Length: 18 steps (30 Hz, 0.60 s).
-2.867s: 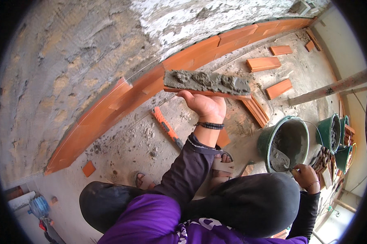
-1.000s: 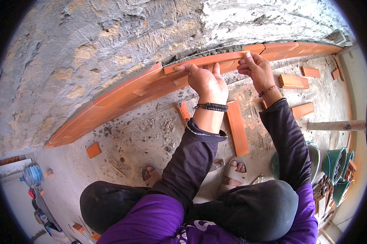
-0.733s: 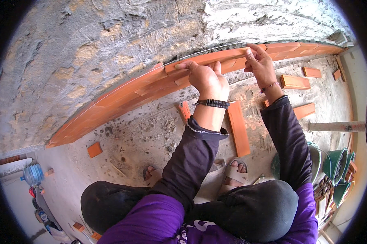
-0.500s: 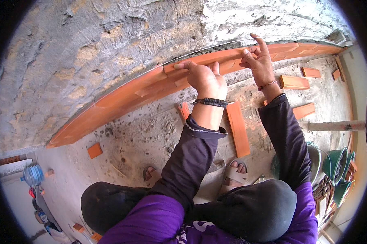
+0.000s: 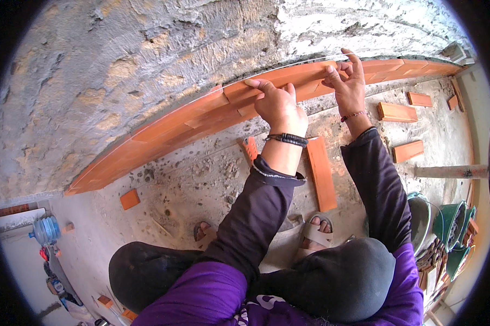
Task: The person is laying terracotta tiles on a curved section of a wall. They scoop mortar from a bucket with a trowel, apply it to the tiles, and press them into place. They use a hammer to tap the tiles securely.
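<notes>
A long terracotta brick tile (image 5: 296, 73) forms part of the top course of a low facing against the rough wall. My left hand (image 5: 280, 108) grips its left part, thumb over the top edge and fingers along the front. At its right end, my right hand (image 5: 349, 89) has the thumb on the tile, with the index finger stretched up to a thin white string (image 5: 305, 61). The string runs along the course's top edge. To the left, the tile meets a neighbouring terracotta tile (image 5: 204, 106). Fingers partly hide the tile's front.
Loose terracotta tiles lie on the dusty floor, including a long one (image 5: 322, 174) by my right foot and a thick piece (image 5: 397, 112) farther right. Green buckets (image 5: 450, 224) stand at the right near a horizontal pole (image 5: 451, 171). A blue water jug (image 5: 45, 231) is far left.
My left thumb has slid right along the top edge, away from the joint with the neighbouring tile. My right hand keeps nearly the same hold, and the whole view has shifted slightly.
</notes>
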Available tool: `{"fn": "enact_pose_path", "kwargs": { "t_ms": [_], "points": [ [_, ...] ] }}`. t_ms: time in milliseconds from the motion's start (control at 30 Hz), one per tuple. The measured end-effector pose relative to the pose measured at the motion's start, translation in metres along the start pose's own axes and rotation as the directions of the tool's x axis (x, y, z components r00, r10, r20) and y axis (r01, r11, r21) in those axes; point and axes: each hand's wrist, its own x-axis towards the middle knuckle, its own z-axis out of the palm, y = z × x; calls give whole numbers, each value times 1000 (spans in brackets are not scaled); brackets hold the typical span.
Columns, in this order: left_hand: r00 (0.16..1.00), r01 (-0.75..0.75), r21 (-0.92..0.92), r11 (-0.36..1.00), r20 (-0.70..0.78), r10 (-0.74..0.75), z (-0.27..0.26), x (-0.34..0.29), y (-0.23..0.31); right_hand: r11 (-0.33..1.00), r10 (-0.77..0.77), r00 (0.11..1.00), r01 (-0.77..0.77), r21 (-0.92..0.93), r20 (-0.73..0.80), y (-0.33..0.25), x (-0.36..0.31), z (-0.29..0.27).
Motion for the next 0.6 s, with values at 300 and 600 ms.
{"fn": "enact_pose_path", "kwargs": {
  "t_ms": [300,600],
  "points": [
    [998,8,65,998,-56,-5,1,-5,9,998,58,997,-57,21,-59,3,0,3],
    [997,-12,63,998,-70,17,-12,11,0,991,133,990,-134,-24,-40,10,-11,-6]
  ]
}}
